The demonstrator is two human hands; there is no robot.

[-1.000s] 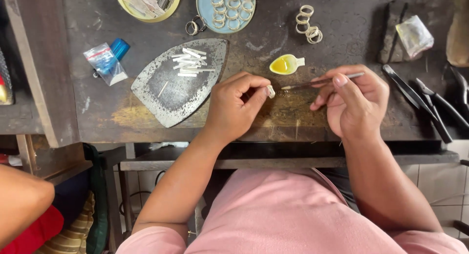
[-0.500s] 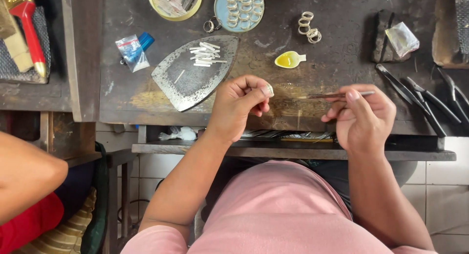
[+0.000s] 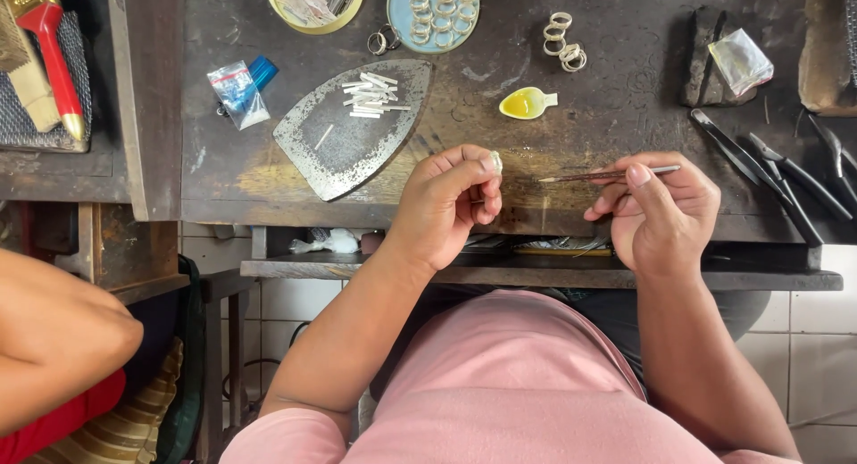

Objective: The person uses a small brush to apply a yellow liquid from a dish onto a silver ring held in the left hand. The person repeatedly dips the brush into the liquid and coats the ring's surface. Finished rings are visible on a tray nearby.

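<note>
While blue dish holds rings, left hand pinches ring piece

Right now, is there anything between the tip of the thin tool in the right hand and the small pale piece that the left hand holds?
Nothing visible. The thin tool in the right hand points at the small pale piece pinched in the left hand. Only bare workbench shows in the gap between them.
</note>
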